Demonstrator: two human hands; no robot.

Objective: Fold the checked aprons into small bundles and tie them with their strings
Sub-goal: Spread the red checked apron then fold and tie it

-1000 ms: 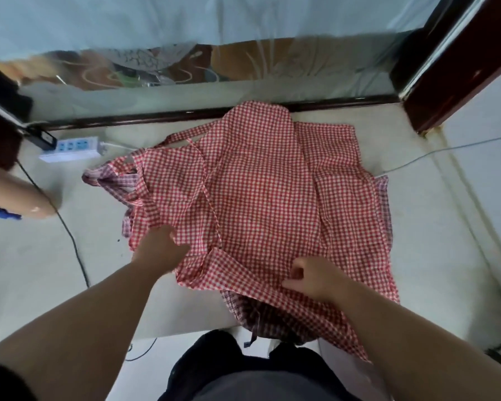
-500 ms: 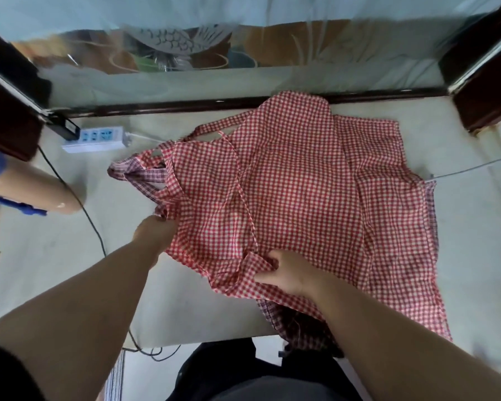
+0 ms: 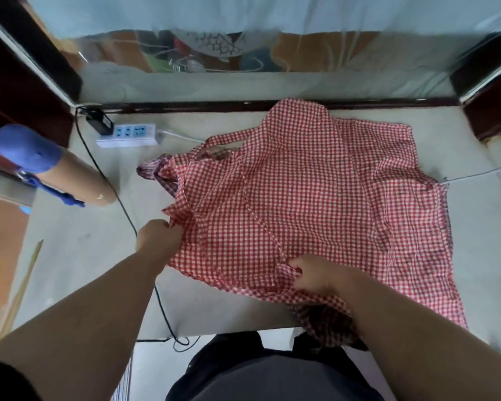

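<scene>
I log: white power strip (image 3: 127, 135) near far-left corner of table (image 3: 70, 256) | black adapter (image 3: 99, 122) at its left end | black cable (image 3: 122, 206) running to near edge | blue-capped cardboard tube (image 3: 70, 178) at left edge | grey wire (image 3: 480, 172) at right edge

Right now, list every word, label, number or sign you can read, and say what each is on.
No readable text anywhere.
Power strip: any marks beside its blue sockets are too blurred.
Black adapter: no legible label.
Checked apron: pattern only.
Cardboard tube: nothing printed in view.
</scene>
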